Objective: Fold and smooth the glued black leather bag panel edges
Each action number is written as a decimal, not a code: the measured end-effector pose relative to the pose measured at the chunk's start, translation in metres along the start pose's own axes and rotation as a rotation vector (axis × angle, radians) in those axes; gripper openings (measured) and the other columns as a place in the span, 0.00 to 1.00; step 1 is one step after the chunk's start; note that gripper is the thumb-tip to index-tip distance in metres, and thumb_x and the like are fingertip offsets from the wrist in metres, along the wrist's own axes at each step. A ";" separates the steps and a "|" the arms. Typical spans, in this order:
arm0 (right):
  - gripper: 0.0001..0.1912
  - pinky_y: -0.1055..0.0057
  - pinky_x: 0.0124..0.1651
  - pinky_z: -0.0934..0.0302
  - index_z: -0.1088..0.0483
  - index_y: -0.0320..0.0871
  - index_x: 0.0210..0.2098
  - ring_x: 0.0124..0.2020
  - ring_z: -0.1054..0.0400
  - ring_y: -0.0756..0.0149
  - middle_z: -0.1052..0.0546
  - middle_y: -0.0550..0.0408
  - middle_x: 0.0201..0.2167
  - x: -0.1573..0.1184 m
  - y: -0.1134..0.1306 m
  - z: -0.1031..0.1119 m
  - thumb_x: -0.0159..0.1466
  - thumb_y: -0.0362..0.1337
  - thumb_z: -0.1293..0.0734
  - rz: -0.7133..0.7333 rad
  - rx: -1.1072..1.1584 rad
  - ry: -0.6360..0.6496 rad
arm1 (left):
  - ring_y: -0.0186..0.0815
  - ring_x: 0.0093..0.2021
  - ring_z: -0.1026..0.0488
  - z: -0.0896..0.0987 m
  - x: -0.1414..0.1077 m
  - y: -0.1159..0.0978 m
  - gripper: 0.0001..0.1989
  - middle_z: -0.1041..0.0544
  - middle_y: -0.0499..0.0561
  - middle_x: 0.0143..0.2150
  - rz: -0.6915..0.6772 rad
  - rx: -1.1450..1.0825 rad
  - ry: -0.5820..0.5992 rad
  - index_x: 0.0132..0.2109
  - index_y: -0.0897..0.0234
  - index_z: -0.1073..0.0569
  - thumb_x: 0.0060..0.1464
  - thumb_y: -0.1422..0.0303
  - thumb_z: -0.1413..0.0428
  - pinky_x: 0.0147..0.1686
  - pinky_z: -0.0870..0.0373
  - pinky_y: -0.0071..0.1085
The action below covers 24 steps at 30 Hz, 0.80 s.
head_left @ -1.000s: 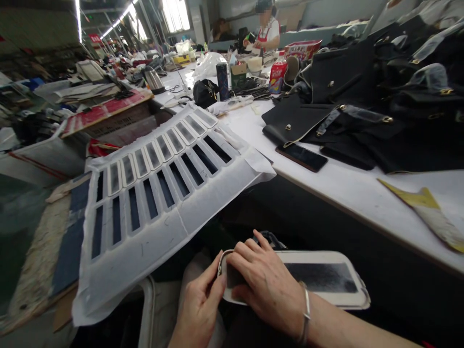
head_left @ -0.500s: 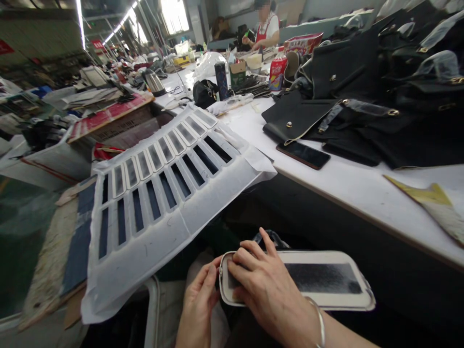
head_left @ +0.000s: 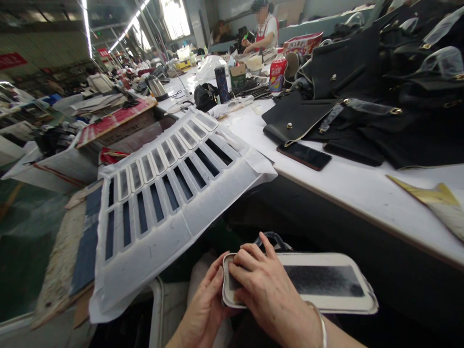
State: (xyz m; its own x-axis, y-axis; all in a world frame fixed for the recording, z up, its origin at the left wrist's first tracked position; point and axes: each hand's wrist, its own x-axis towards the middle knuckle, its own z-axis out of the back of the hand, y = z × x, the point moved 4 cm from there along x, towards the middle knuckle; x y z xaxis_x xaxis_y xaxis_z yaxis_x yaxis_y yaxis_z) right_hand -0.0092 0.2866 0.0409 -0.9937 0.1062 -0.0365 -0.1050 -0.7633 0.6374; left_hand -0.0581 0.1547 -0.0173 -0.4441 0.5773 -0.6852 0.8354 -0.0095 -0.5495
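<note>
A long cream panel [head_left: 326, 275] with rounded corners and a dark strip down its middle lies over my lap at the lower right. My left hand [head_left: 208, 299] grips its left end, fingers pressed together along the rim. Wearing a bangle, my right hand [head_left: 268, 285] lies on the panel's left part, its fingers spread and fingertips pressing the surface. A clear-wrapped strap [head_left: 277, 240] shows just behind the panel. To the left, a white-covered board [head_left: 152, 251] holds a row of small cream-edged strips [head_left: 157, 160] above a row of dark slots.
A white table [head_left: 348, 188] crosses the right side, bearing a phone [head_left: 303, 154], black leather pieces [head_left: 300, 118], a red bottle [head_left: 277, 74] and a yellow-edged piece [head_left: 427, 193]. Beyond it, a person [head_left: 266, 34] works. A white bin [head_left: 157, 309] stands beneath the board.
My left hand has shifted slightly and wraps more closely round the panel's left end. The view has turned slightly left. My right hand keeps nearly the same place on the panel.
</note>
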 end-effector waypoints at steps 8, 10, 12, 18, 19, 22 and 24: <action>0.15 0.39 0.68 0.67 0.31 0.47 0.43 0.51 0.35 0.58 0.25 0.59 0.43 -0.002 -0.005 -0.004 0.59 0.37 0.25 0.030 0.004 -0.072 | 0.45 0.57 0.30 -0.010 0.001 0.003 0.24 0.27 0.53 0.57 -0.117 0.037 -0.060 0.56 0.55 0.29 0.55 0.54 0.38 0.55 0.33 0.41; 0.15 0.38 0.68 0.66 0.31 0.46 0.43 0.50 0.34 0.58 0.25 0.59 0.43 -0.002 -0.007 -0.006 0.59 0.39 0.25 0.052 0.005 -0.084 | 0.44 0.61 0.34 -0.008 0.003 0.004 0.22 0.27 0.51 0.57 -0.207 0.100 -0.102 0.54 0.56 0.28 0.55 0.54 0.38 0.61 0.40 0.38; 0.15 0.38 0.68 0.65 0.31 0.46 0.42 0.50 0.34 0.57 0.25 0.59 0.43 -0.001 -0.008 -0.008 0.60 0.41 0.25 0.071 0.008 -0.087 | 0.44 0.63 0.37 -0.004 0.005 0.004 0.21 0.28 0.50 0.58 -0.280 0.206 -0.152 0.53 0.56 0.28 0.56 0.53 0.40 0.64 0.46 0.36; 0.13 0.40 0.68 0.65 0.31 0.44 0.42 0.51 0.34 0.55 0.24 0.56 0.43 0.002 -0.009 -0.009 0.61 0.41 0.27 0.093 -0.015 -0.129 | 0.45 0.63 0.37 0.002 0.010 0.000 0.22 0.31 0.54 0.60 -0.357 0.507 -0.177 0.56 0.58 0.33 0.62 0.50 0.48 0.64 0.46 0.39; 0.13 0.40 0.68 0.65 0.31 0.43 0.43 0.51 0.35 0.54 0.25 0.55 0.43 0.001 -0.008 -0.009 0.62 0.40 0.28 0.093 -0.021 -0.141 | 0.45 0.62 0.36 0.001 0.011 -0.001 0.22 0.30 0.54 0.60 -0.366 0.540 -0.164 0.57 0.59 0.33 0.63 0.51 0.50 0.64 0.46 0.39; 0.16 0.41 0.68 0.64 0.32 0.42 0.46 0.50 0.35 0.55 0.26 0.53 0.45 -0.001 -0.006 -0.008 0.60 0.37 0.28 0.071 -0.016 -0.132 | 0.45 0.63 0.37 -0.002 0.012 -0.003 0.22 0.30 0.54 0.59 -0.410 0.581 -0.139 0.56 0.59 0.33 0.63 0.51 0.50 0.65 0.46 0.40; 0.20 0.42 0.68 0.63 0.33 0.42 0.48 0.50 0.35 0.57 0.27 0.53 0.46 -0.003 -0.004 -0.007 0.58 0.34 0.27 0.050 0.020 -0.105 | 0.46 0.65 0.39 -0.003 0.011 -0.002 0.22 0.30 0.54 0.59 -0.392 0.538 -0.138 0.56 0.59 0.32 0.61 0.51 0.46 0.65 0.47 0.40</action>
State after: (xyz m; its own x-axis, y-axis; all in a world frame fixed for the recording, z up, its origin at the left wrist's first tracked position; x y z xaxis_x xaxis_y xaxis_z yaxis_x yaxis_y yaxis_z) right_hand -0.0062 0.2844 0.0330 -0.9879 0.1351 0.0758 -0.0535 -0.7569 0.6513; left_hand -0.0635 0.1638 -0.0227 -0.7484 0.5114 -0.4223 0.3430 -0.2465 -0.9064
